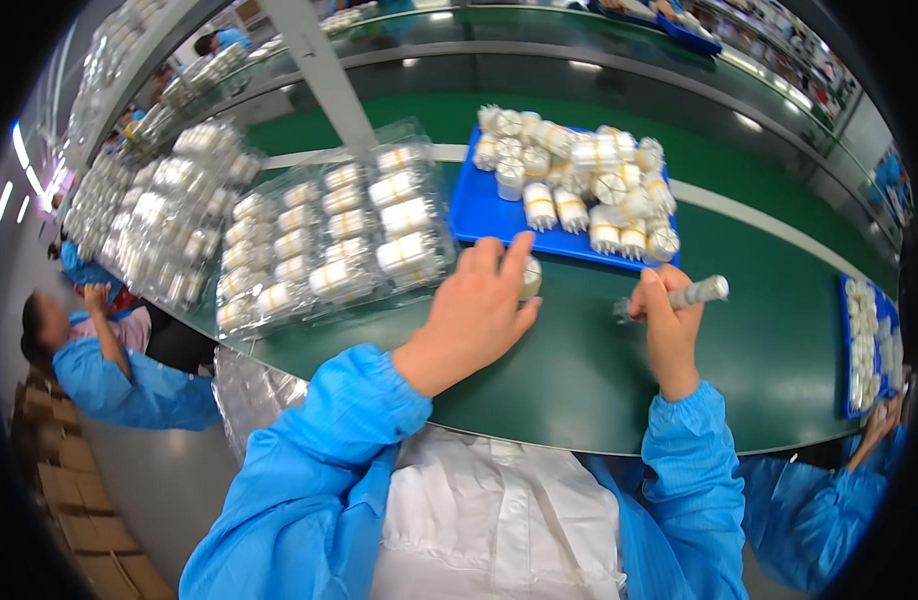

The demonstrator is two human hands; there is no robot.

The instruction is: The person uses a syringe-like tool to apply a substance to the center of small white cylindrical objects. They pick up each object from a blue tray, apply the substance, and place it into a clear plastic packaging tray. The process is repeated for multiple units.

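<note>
My left hand (475, 315) is over the green worktop with its fingers apart. A small white cylinder with a yellowish face (531, 279) shows between its thumb and forefinger; whether they touch it is hard to tell. My right hand (671, 325) is closed around a slim whitish rod (701, 291), which sticks out on both sides of the fist and looks clear at its left end. Just beyond both hands lies a blue tray (466, 205), heaped with white cylinders with yellow bands (594, 153), several showing clear, ribbed ends.
Left of the tray, clear plastic trays (364, 308) hold rows of white cylinders. More filled clear trays (174, 205) are piled farther left. Another blue tray (852, 400) stands at the far right, near a co-worker's hand (882, 420). A co-worker (119, 365) sits at left. A metal post (324, 75) rises behind.
</note>
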